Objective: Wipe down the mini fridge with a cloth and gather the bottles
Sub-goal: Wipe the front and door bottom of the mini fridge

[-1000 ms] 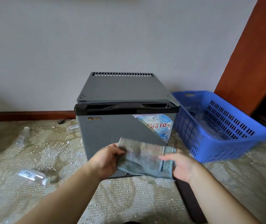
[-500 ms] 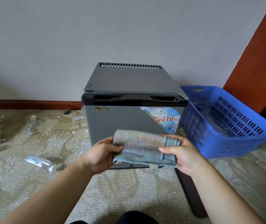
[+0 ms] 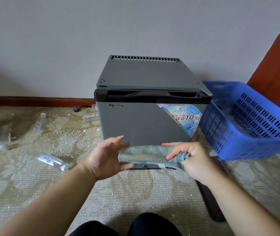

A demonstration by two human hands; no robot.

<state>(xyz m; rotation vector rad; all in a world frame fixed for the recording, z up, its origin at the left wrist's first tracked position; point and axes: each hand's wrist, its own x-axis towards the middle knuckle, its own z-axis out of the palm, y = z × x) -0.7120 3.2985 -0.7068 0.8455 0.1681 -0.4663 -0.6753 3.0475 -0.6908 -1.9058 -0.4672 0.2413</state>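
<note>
Nearest you, your dark-clad knees (image 3: 125, 225) sit at the bottom edge above a pale patterned carpet (image 3: 136, 193) strewn with bits of debris. Just ahead, you hold a folded blue-grey cloth (image 3: 146, 154) between both hands, in front of the lower part of the mini fridge (image 3: 141, 126) door. Your left hand (image 3: 105, 157) cradles the left end, its fingers mostly straight and lifted and the thumb underneath. Your right hand (image 3: 193, 160) has its fingers curled around the bunched right end, gripping it. A clear bottle (image 3: 52, 161) lies on its side on the carpet to your left, and more bottles (image 3: 40, 123) lie farther left and back, near the baseboard. The grey fridge, door closed, carries a torn blue sticker (image 3: 183, 116). A blue basket (image 3: 255, 126) stands just beside its right side. Behind them rises a plain wall (image 3: 101, 40).
</note>
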